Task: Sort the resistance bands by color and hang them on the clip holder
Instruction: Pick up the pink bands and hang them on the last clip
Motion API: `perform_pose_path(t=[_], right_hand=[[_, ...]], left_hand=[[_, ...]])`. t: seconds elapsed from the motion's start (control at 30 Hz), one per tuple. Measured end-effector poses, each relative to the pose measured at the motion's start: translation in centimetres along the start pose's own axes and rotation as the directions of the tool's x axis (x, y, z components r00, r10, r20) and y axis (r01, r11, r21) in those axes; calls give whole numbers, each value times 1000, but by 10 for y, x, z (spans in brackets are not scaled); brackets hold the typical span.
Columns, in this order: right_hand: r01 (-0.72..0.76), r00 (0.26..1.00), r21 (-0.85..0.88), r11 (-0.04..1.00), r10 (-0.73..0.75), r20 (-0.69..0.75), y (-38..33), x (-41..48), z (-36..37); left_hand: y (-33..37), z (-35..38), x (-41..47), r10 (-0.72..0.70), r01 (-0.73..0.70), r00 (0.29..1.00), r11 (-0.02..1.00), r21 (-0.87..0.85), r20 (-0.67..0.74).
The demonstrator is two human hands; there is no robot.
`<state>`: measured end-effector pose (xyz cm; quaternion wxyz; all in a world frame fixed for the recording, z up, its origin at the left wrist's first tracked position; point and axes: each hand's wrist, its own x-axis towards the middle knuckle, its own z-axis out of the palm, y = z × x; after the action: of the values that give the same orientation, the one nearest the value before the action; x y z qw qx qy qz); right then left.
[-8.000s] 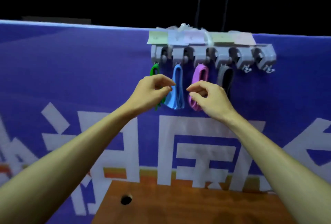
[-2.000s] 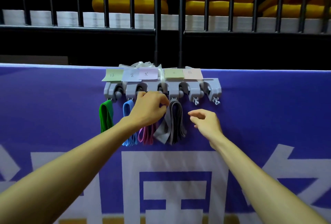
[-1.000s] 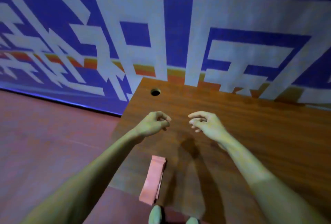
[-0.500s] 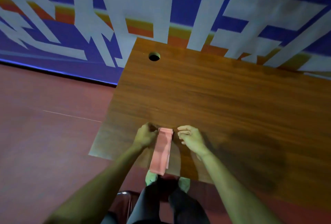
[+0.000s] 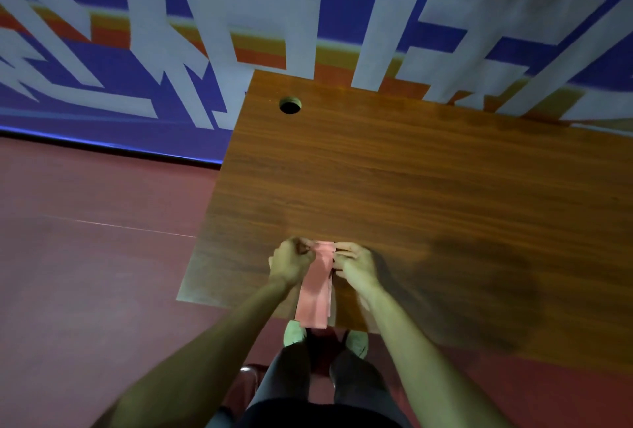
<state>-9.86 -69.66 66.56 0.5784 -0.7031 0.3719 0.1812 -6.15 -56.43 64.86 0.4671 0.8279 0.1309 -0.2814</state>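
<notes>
On my feed the band (image 5: 314, 294) is a salmon-pink strip, pressed flat so that it reads as a long, narrow rectangle of even, matte colour. It lies lengthwise on the tabletop (image 5: 411, 188), running straight away from me, close to the near edge and toward the left side of the wood. Its near end is square and pokes just past that edge, above the floor (image 5: 85, 256). A second layer shows as a thin sliver along its right side, slightly offset from the top one. The far end looks narrower and a little bunched where the hands meet it.

The left hand (image 5: 291, 263) has its fingers curled in and pinches the band's far left corner. The right hand (image 5: 356, 265) grasps the far right corner the same way. I see only the strip's width between them. The fingertips are blurred, so I cannot tell which fingers do the pinching.

A round hole (image 5: 290, 105) sits near the tabletop's far left corner. Behind it hangs a blue banner (image 5: 171, 16) with white shapes and an orange stripe. Pale shoes (image 5: 294, 333) show beneath the near edge.
</notes>
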Motion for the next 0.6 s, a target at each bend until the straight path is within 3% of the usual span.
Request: perform_pose_path(t=[0.23, 0.37, 0.47, 0.6], right_hand=[[119, 993, 168, 979, -116, -30, -31, -24, -17], [208, 978, 253, 945, -204, -44, -62, -40, -31], [291, 956, 231, 928, -290, -39, -88, -53, -47], [471, 880, 98, 877, -459, -120, -120, -64, -81]], left_hand=[[34, -19, -12, 222, -222, 975, 955, -194, -26], [71, -36, -18, 390, -383, 921, 903, -197, -3], [109, -50, -26, 533, -521, 845, 839, -157, 46], [177, -65, -43, 703, -709, 689, 704, -35, 179]])
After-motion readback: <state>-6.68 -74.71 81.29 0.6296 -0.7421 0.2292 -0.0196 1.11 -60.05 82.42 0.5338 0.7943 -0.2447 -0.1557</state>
